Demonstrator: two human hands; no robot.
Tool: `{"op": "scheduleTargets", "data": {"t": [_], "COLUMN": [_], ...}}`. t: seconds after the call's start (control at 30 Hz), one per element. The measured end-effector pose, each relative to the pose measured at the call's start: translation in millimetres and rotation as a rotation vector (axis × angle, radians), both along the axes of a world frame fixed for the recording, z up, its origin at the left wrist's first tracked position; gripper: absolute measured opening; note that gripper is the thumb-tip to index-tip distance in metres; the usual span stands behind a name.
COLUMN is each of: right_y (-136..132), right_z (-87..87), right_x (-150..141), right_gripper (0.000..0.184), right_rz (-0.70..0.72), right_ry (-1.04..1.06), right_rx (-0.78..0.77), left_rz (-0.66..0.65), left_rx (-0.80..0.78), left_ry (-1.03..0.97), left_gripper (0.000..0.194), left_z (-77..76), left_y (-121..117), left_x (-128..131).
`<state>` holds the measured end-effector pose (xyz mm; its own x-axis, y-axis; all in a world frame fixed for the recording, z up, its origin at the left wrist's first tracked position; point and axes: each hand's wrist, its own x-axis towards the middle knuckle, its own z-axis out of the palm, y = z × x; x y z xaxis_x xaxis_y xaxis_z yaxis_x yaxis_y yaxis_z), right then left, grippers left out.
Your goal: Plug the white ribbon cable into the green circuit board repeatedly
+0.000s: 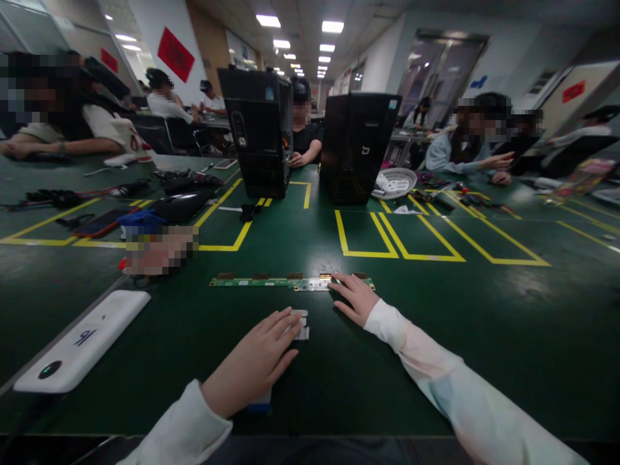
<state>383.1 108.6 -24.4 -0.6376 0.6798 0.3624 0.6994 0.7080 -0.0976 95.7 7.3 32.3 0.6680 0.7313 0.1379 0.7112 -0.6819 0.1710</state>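
Note:
My left hand (256, 355) lies palm down, its fingers stretched out over a whitish flat piece (303, 326) that looks like the end of a ribbon cable. From below the same hand a blue-edged flat end (260, 404) sticks out; the part between is hidden. Farther forward, a long, narrow green circuit board (261, 283) with copper-coloured tabs lies across the table. My right hand (356, 298) rests with fingers spread at the board's right part, fingertips on or just beside it. Neither hand is closed around anything.
A white rounded device (87, 339) lies at the left, near a blurred object (162, 252). Two black computer towers (259, 129) (358, 145) stand at the back. Cables (62, 197) and a white basket (394, 183) flank them. Several people sit around.

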Motion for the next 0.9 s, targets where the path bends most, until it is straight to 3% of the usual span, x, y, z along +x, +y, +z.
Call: {"op": "scheduleTargets", "data": {"t": [0.17, 0.43, 0.9], "right_y": [-2.5, -5.7, -11.6], "right_z": [-1.5, 4.6, 8.3], "right_x": [5.9, 6.7, 3.5], "right_gripper": [0.044, 0.045, 0.047], "right_rz": [0.012, 0.032, 0.004], "right_ry": [0.013, 0.019, 0.032], "right_rx": [0.005, -0.030, -0.039], "left_rz": [-0.040, -0.050, 0.058], "left_rx": [-0.025, 0.048, -0.080], "left_ry": [0.021, 0.049, -0.043], "left_gripper": [0.049, 0.043, 0.056], "left_z": [-6.7, -4.2, -13.9], "left_y": [13.0, 32.8, 33.0], "left_x": [19.0, 60.2, 59.0]}}
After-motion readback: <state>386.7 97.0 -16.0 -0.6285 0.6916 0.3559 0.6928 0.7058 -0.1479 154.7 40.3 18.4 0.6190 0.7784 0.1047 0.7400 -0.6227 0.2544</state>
